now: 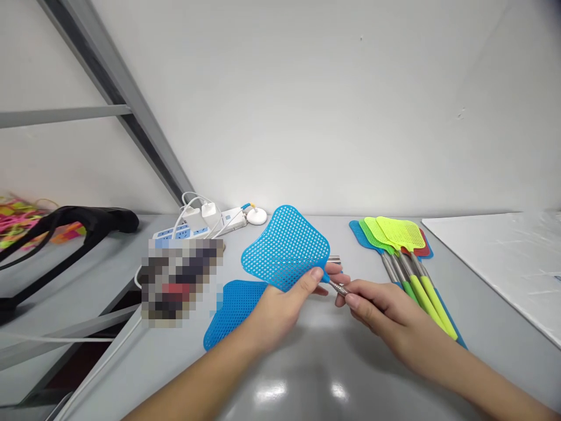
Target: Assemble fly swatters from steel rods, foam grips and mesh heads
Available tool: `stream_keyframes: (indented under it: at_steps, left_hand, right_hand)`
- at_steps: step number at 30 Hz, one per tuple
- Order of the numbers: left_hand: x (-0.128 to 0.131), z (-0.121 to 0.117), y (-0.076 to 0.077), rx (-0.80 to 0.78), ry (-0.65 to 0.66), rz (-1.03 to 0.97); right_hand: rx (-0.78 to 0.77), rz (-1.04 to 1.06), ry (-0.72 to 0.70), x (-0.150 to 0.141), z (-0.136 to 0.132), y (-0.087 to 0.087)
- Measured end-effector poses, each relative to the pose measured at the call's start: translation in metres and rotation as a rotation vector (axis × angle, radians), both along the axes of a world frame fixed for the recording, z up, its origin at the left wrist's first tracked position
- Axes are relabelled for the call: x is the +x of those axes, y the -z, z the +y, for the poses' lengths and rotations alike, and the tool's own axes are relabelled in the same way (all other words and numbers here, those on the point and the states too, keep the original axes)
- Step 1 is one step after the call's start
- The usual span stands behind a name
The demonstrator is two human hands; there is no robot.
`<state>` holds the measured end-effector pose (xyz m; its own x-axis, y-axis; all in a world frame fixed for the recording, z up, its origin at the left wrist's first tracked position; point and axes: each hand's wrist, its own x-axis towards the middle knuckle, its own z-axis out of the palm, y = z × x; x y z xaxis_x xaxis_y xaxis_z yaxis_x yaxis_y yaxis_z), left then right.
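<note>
Above the table a blue mesh fly swatter head (287,248) is held tilted, its neck pointing right. My left hand (289,304) holds it near the neck, thumb in front and fingers partly hidden behind. A metal shaft (338,287) meets the neck, and my right hand (385,307) pinches it between thumb and fingers; the rest of the shaft is hidden by that hand. Below my left hand lies a second blue mesh swatter head (239,310). Behind my left fingers some metal rods (333,259) show in part.
Several fly swatters in yellow (401,233), green, blue and red lie stacked at right. White plastic sheeting (504,251) covers the far right. A power strip (182,233) with chargers and cables, a blurred-out object (184,283) and a black frame-like item (87,225) sit left.
</note>
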<state>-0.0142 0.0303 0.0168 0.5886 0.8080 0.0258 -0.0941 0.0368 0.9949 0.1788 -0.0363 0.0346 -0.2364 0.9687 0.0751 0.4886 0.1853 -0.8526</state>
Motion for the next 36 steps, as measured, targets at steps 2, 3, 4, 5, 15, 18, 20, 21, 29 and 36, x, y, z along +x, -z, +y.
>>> stream_keyframes:
  at_steps: [2, 3, 4, 5, 15, 18, 20, 21, 29, 36]
  left_hand:
    - [0.0, -0.002, -0.004, 0.057, -0.026, 0.037]
    - [0.001, -0.003, -0.006, 0.079, -0.037, 0.04]
    - [0.001, -0.004, -0.007, 0.097, -0.043, 0.033]
    - [0.002, -0.003, -0.007, 0.114, -0.041, 0.023]
    - [0.004, -0.005, -0.008, 0.308, -0.121, 0.024]
    - [0.007, -0.009, -0.007, 0.344, -0.207, -0.025]
    - [0.006, -0.007, -0.005, 0.334, -0.259, -0.064]
    - [0.005, -0.004, -0.005, 0.316, -0.298, -0.09]
    - [-0.018, 0.037, -0.02, 0.151, -0.695, -0.46]
    - [-0.012, 0.024, -0.013, 0.202, -0.463, -0.26]
  right_hand:
    - [-0.008, -0.005, 0.01, -0.001, 0.0, 0.0]
    - [-0.001, -0.032, 0.016, -0.001, 0.001, 0.001]
    - [0.013, -0.068, 0.021, -0.001, 0.001, 0.001]
    - [0.032, -0.103, 0.024, -0.002, 0.002, 0.002]
    - [0.242, -0.343, 0.013, -0.003, 0.002, 0.014]
    - [0.354, -0.478, 0.055, -0.005, 0.005, 0.013]
    - [0.391, -0.553, 0.075, -0.004, 0.008, 0.011]
    - [0.394, -0.59, 0.087, -0.002, 0.009, 0.011]
    - [0.437, -0.728, 0.098, 0.025, 0.022, 0.016]
    - [0.624, -0.731, 0.12, 0.028, 0.018, 0.01]
